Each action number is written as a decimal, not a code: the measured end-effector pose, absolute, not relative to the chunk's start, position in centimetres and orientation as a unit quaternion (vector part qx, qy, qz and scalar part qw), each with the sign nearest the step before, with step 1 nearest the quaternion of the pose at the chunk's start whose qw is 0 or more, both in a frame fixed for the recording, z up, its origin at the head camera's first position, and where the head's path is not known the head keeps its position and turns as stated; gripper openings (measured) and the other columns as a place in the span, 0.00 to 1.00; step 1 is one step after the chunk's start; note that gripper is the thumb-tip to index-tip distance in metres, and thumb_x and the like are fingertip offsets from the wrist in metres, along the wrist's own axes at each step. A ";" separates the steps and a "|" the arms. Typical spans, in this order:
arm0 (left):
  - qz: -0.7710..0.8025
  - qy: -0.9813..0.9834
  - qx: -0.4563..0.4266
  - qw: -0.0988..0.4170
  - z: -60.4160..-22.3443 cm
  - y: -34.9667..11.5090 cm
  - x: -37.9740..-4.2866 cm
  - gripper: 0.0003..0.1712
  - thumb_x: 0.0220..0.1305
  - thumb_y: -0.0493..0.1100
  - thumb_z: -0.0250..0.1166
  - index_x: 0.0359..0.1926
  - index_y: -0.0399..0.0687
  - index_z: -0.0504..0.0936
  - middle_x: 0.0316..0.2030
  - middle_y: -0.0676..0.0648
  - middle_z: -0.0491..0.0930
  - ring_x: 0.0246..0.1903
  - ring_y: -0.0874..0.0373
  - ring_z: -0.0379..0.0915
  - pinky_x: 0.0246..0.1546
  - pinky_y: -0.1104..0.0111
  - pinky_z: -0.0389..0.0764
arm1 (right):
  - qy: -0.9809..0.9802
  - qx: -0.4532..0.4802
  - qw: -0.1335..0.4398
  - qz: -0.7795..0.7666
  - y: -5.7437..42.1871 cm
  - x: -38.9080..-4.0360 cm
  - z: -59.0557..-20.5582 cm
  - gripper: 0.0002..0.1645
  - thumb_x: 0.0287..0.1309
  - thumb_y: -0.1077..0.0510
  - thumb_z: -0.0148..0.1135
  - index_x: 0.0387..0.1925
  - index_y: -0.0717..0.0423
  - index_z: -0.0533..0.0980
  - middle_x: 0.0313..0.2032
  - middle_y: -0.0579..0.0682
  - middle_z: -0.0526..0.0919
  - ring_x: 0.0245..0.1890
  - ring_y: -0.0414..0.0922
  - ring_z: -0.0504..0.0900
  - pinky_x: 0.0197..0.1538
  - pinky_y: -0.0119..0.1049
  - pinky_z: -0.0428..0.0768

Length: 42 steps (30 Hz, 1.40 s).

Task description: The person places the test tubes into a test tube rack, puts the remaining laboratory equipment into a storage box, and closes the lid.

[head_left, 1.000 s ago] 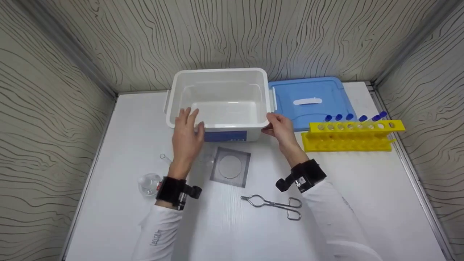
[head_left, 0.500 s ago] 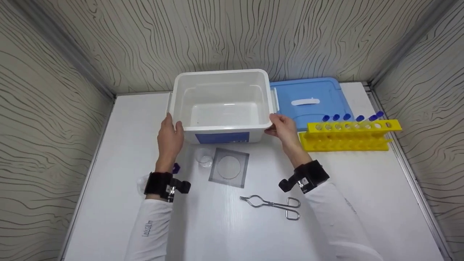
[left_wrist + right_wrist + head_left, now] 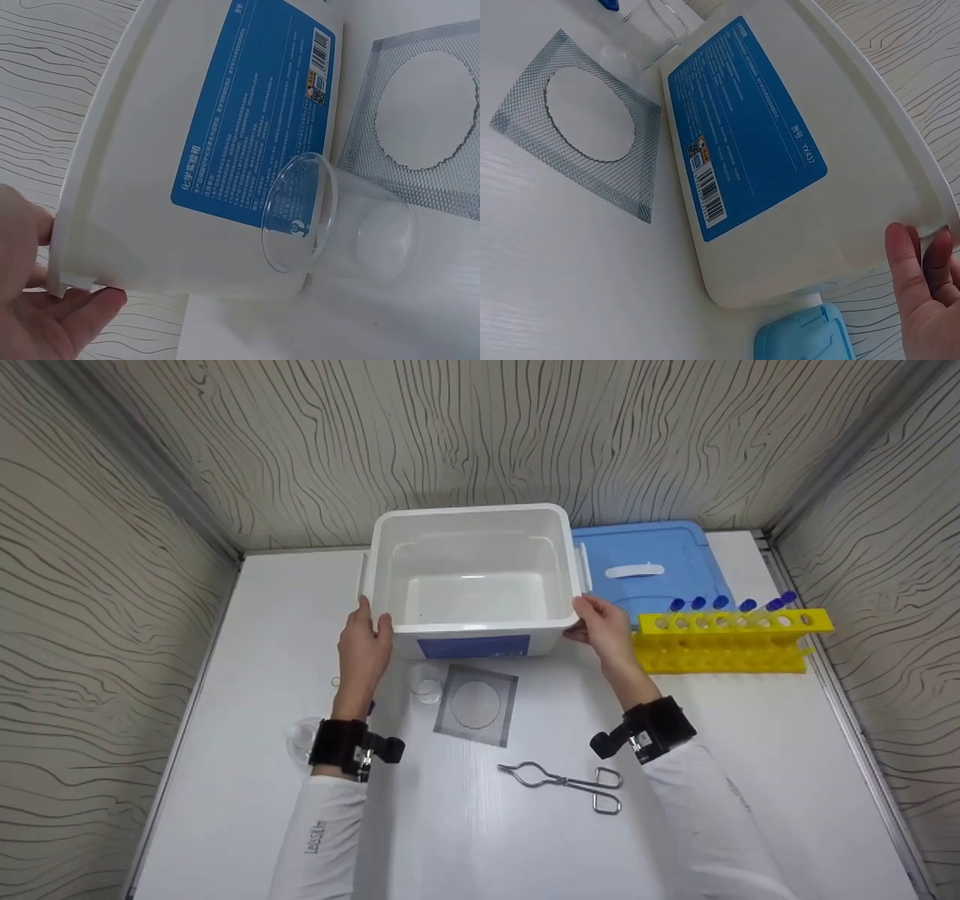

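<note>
White box [image 3: 476, 562] bears blue label [image 3: 742, 131] reading "YX437".

Soft light, pale sheen on white table [image 3: 469, 832], faint shadows, duller wrist views

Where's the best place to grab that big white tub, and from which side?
Probably by the rim, near its two front corners, coming from left and right at once. The white tub is broad and open-topped, so holds far apart should keep it level; its rim juts outward, leaving a ledge to hook under.
</note>
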<state>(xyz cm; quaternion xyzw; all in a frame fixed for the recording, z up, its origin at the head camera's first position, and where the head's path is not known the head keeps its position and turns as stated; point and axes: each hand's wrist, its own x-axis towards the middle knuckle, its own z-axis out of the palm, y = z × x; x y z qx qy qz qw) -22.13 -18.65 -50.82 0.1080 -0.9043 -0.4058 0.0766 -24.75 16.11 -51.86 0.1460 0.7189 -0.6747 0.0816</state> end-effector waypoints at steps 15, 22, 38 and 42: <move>-0.376 -0.916 0.112 0.086 -50.3 -17.8 -21.2 0.35 0.70 0.43 0.54 0.71 0.27 0.60 0.52 0.26 0.78 0.45 0.40 0.83 0.45 0.53 0.85 | 0.726 0.170 0.091 -0.660 16.8 -24.4 -51.7 0.31 0.72 0.48 0.52 0.69 0.60 0.67 0.57 0.63 0.78 0.35 0.37 0.82 0.44 0.29 0.86; -0.356 -0.924 0.111 0.086 -50.1 -17.5 -20.4 0.34 0.68 0.42 0.56 0.69 0.25 0.63 0.49 0.25 0.79 0.45 0.37 0.82 0.43 0.51 0.85 | 0.737 0.169 0.098 -0.647 17.2 -23.7 -51.6 0.32 0.73 0.46 0.51 0.69 0.59 0.67 0.58 0.61 0.78 0.38 0.38 0.83 0.45 0.30 0.86; -0.348 -0.925 0.111 0.101 -49.8 -17.3 -18.3 0.34 0.65 0.42 0.60 0.66 0.26 0.67 0.48 0.24 0.80 0.37 0.40 0.86 0.34 0.53 0.87 | 0.744 0.165 0.095 -0.641 17.8 -22.1 -51.7 0.30 0.72 0.47 0.51 0.67 0.60 0.71 0.53 0.61 0.81 0.34 0.37 0.83 0.43 0.30 0.86; -0.348 -0.925 0.114 0.101 -49.8 -17.3 -17.8 0.33 0.65 0.43 0.60 0.66 0.28 0.69 0.45 0.26 0.82 0.33 0.43 0.86 0.32 0.55 0.86 | 0.744 0.168 0.097 -0.640 17.9 -21.5 -51.8 0.31 0.72 0.46 0.52 0.67 0.60 0.71 0.53 0.60 0.81 0.36 0.38 0.83 0.44 0.29 0.86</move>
